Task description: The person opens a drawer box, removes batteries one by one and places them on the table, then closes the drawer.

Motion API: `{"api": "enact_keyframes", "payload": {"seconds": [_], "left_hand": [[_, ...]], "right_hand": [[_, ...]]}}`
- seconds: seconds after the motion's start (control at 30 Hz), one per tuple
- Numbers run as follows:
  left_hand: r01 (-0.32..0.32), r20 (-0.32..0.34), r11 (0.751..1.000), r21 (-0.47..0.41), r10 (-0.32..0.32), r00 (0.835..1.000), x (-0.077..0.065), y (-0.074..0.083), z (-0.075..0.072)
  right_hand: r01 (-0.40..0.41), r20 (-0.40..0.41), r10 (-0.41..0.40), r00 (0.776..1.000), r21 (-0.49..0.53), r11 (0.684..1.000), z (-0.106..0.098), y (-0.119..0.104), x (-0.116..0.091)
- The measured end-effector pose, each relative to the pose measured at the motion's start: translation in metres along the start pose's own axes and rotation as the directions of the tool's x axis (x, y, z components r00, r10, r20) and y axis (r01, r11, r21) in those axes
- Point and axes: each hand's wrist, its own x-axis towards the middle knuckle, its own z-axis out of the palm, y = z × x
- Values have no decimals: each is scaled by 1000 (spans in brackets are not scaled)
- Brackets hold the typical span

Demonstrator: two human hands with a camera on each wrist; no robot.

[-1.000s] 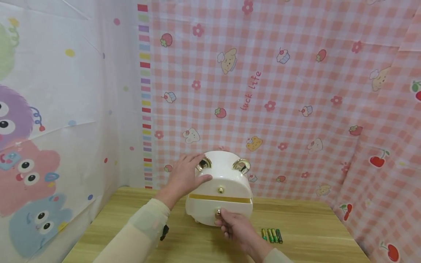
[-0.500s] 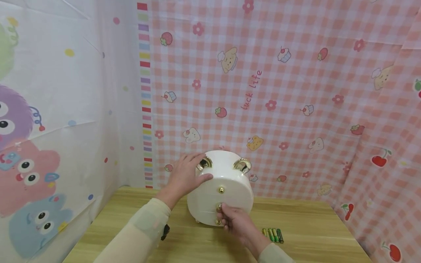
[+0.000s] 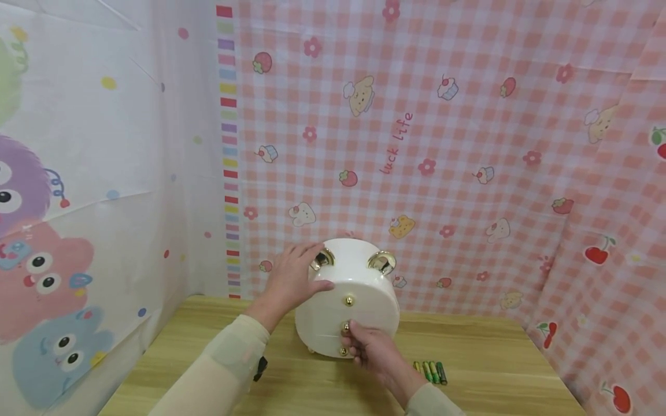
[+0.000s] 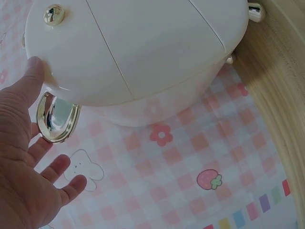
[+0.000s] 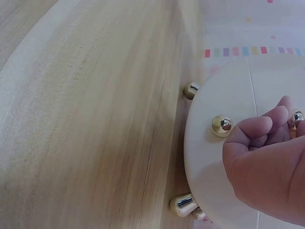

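A white rounded drawer box (image 3: pixel 372 306) with gold ears and gold feet stands on the table, its three drawers all flush with the front. My left hand (image 3: pixel 291 277) rests at its upper left, thumb against the front and fingers loosely spread around the left gold ear (image 4: pixel 47 136). With thumb and curled fingers, my right hand (image 3: pixel 380 352) pinches the middle drawer knob (image 3: pixel 346 327). Above and below it show the top knob (image 3: pixel 349 300) and the bottom knob (image 5: pixel 221 125). In the right wrist view the fingers partly hide the middle knob.
Several green-and-yellow batteries (image 3: pixel 430 372) lie in a row to the right of my right hand on the wooden table (image 3: pixel 478 346). A small black object (image 3: pixel 261 368) shows beside my left sleeve. Behind the box hangs a pink checked cloth (image 3: pixel 468 133).
The middle drawer, partly out a second ago with a gap along its top, has slid in flush. My right hand moved inward with its knob; my left hand stayed put.
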Motion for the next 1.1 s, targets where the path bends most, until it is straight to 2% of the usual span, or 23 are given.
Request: {"api": "enact_keyframes", "payload": {"seconds": [0.67,0.93,1.1], "left_hand": [[0,9,999,33,0,1000,0,1,1],[-3,43,999,40,1,999,0,1,-2],[-10,44,999,43,8,999,0,0,-1]], "right_hand": [[-1,-12,1,1000,8,1000,-1,1,-2],[14,-3,-15,1000,-55,998,-2,11,-3],[23,-26,-26,999,-90,996,-5,19,-2]]}}
